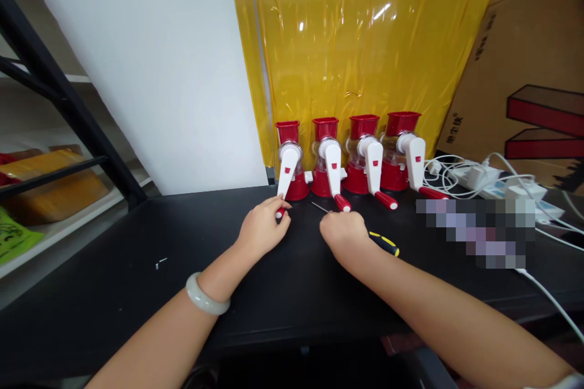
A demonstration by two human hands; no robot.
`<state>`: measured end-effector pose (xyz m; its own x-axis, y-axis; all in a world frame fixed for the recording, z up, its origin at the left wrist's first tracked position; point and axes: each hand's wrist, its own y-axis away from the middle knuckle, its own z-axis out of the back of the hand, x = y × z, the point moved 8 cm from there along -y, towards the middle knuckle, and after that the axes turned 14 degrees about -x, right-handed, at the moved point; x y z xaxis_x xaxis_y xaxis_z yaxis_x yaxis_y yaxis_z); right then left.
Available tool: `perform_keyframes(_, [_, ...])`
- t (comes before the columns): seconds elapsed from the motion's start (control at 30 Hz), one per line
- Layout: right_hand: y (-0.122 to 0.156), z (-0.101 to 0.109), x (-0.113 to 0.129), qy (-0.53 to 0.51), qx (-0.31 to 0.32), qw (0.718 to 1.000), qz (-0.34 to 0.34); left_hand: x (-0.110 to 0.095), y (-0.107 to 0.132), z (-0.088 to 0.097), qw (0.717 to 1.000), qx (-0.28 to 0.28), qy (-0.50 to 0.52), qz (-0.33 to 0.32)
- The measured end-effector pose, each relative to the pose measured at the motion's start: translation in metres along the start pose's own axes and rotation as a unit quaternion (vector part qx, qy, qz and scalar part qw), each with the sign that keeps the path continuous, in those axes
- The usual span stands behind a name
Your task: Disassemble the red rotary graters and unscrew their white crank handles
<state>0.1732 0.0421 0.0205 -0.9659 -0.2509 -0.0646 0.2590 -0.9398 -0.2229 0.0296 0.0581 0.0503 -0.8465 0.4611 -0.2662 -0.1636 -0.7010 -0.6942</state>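
On the black table stands a row of several red-and-white rotary graters. My left hand [263, 225], with a pale bangle on the wrist, is closed around the red crank knob [280, 213] of the leftmost grater [298, 185]. My right hand [343, 231] is closed on a screwdriver [384, 244]. Its thin metal shaft points up and left, and the black-and-yellow handle sticks out behind the hand. Just beyond my right hand is the second grater [322, 180], its white crank [333, 164] hanging down. My fingers hide part of the leftmost knob and the middle of the screwdriver.
Two more graters, a third [358, 176] and a fourth [393, 175], stand to the right. White cables and a power strip [502, 185] lie beside a large cardboard box [524, 61]. Behind hangs yellow plastic sheeting [356, 42]. A small white scrap [160, 262] lies at left.
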Motion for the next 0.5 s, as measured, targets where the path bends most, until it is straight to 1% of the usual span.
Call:
perform_keyframes(0.1, [-0.001,0.01,0.006,0.024,-0.066,0.997,0.02,0.0,0.0,-0.001,1.0,0.004,0.0,0.001])
perform_keyframes(0.2, [0.0,0.014,0.015,0.027,-0.105,0.992,0.064,-0.001,0.0,0.0,1.0,0.001,0.0,-0.001])
perform_keyframes(0.27, [0.0,0.013,0.017,0.02,-0.113,0.99,0.08,-0.001,0.0,0.0,1.0,-0.001,0.003,-0.002])
perform_keyframes(0.4, [-0.002,0.008,0.015,-0.008,-0.117,0.99,0.075,0.003,0.0,-0.001,1.0,-0.009,0.023,0.008])
perform_keyframes(0.5, [-0.005,0.003,0.01,-0.014,-0.112,0.992,0.057,0.01,-0.002,-0.004,0.995,-0.029,0.092,0.038])
